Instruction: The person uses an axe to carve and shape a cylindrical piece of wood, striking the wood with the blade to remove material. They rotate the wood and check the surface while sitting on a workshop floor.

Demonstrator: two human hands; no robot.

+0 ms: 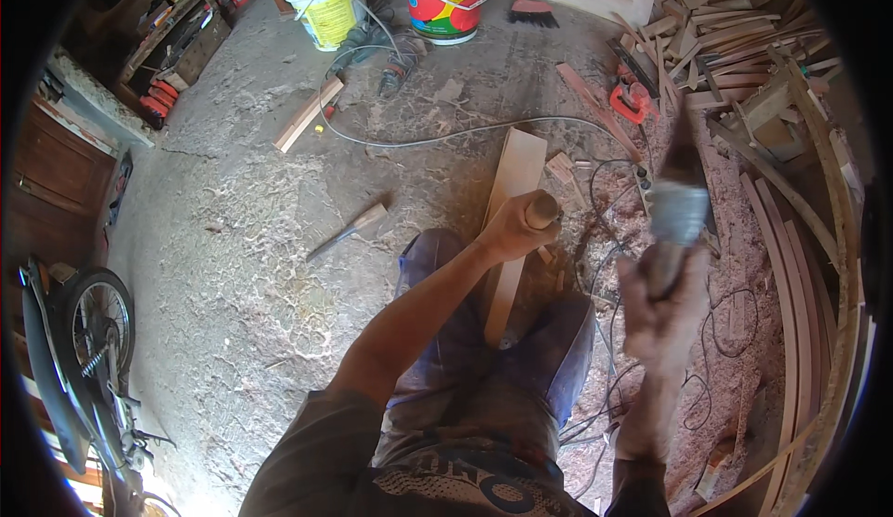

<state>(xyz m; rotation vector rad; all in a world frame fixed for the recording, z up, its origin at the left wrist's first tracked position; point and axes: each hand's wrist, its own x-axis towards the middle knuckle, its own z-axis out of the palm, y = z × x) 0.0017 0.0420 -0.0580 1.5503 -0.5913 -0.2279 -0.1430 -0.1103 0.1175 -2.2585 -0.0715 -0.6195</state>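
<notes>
My left hand is closed round an upright wooden tool handle, held over a pale wooden plank between my knees; the tool's lower end is hidden. At the right, my right hand grips a raised striking tool, smeared by motion, with a silvery section and a dark upper part. A chisel with a pale wooden handle lies on the floor to the left. Small wood offcuts lie beside the plank.
Two buckets stand at the back with a broom. A red-handled saw and a woodpile are at the right, long strips along that edge. Cords cross the floor. A bicycle stands at the left.
</notes>
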